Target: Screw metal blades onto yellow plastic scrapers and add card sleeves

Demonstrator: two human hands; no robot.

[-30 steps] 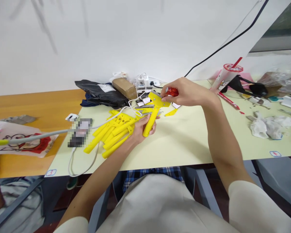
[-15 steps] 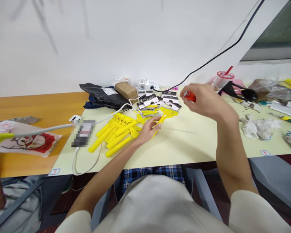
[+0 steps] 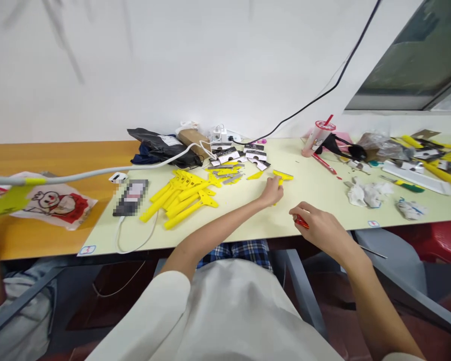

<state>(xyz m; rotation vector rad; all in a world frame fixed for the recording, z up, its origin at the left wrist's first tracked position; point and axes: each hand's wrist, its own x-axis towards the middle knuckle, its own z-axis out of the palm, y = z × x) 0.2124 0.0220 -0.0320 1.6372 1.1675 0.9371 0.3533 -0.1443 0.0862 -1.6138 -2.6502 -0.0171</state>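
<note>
Left hand: closed around the handle of a yellow scraper; the fingers [image 3: 279, 183] are wrapped firmly, with no gap seen, though the thumb side is partly hidden. The left hand [image 3: 271, 192] is reached out over the middle of the table [image 3: 310, 184].
Scraper: the scraper [image 3: 284, 175] is held with its wide head turned to the far side, right of the loose yellow pieces [image 3: 254, 175] and well apart from the pile [image 3: 191, 192]. Whether the table is touched by it cannot be told.
Right hand: the right hand [image 3: 323, 228] is held near the table's near edge, fingers curled shut on a red driver [image 3: 302, 221], whose thin shank is seen sticking out to the right beyond the wrist.
Change: a second ago the driver hand was held at the scraper's head; now the two hands are apart, the scraper has been carried right, away from the pile, and the right hand has been lowered.
Meaning: the driver is judged to be disengaged, the scraper being handled by the left hand alone.
Surroundings: cards [image 3: 224, 157] are spread at the far side; a cup [image 3: 317, 139] is stood to their right.
</note>
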